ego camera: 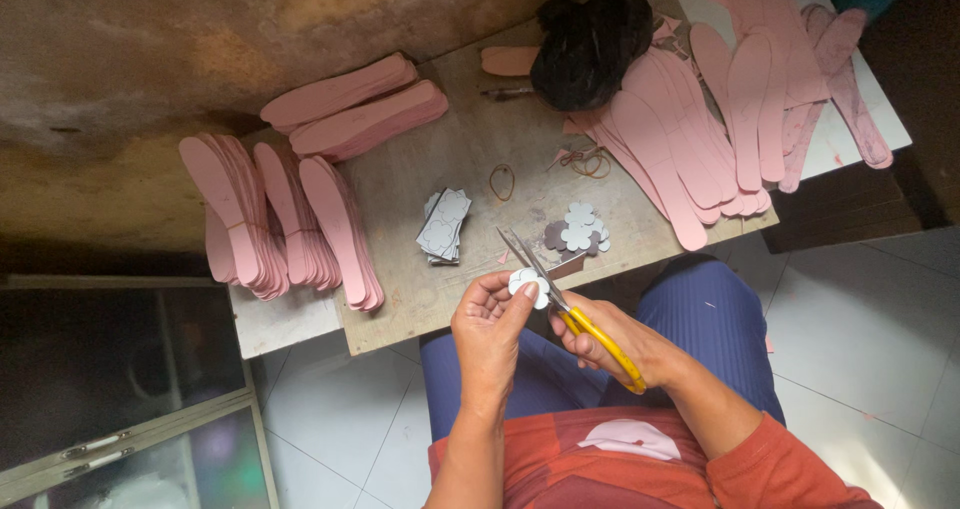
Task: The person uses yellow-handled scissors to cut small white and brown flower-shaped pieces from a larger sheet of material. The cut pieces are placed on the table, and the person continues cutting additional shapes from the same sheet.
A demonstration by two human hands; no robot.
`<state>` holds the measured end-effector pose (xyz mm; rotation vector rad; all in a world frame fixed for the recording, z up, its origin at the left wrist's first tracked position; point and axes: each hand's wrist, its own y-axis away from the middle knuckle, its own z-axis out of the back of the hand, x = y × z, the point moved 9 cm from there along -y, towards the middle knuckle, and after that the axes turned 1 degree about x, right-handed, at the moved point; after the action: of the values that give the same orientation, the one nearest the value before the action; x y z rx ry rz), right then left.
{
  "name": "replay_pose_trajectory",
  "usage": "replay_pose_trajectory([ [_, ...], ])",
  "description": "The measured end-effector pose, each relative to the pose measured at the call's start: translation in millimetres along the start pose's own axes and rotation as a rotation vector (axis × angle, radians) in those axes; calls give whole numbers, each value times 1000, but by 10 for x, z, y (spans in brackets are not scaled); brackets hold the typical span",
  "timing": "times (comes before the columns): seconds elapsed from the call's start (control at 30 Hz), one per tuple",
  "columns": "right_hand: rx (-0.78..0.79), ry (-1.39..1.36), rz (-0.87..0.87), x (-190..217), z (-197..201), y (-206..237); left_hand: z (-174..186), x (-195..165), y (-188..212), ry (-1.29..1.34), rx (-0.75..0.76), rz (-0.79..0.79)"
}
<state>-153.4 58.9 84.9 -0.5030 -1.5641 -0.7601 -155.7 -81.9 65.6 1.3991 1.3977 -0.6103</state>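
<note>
My left hand [488,321] pinches a small white flower-shaped cutout [526,284] just off the near edge of the wooden table [470,149]. My right hand [612,337] grips yellow-handled scissors [565,309], whose blades point up-left and are closed against the cutout's right side. A small pile of finished flower-shaped pieces [577,232] lies on the table just beyond the scissor tips. A stack of grey-white cut blanks [444,226] sits to its left.
Bundles of pink shoe insoles [290,224] stand at the table's left and back [365,109], and more are fanned out at the right [690,119]. A black bag [590,44] sits at the back, rubber bands [501,181] mid-table. Tiled floor [860,329] lies below.
</note>
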Motion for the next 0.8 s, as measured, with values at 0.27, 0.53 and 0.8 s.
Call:
replay_pose_trajectory([
  [0.27, -23, -3, -101, -64, 22, 15, 77, 17, -44, 25, -11, -32],
  [0.53, -27, 21, -112, -101, 21, 18, 127, 9, -58, 22, -29, -33],
  [0.8, -11, 52, -99, -118, 51, 33, 167, -15, -98, 41, -40, -56],
])
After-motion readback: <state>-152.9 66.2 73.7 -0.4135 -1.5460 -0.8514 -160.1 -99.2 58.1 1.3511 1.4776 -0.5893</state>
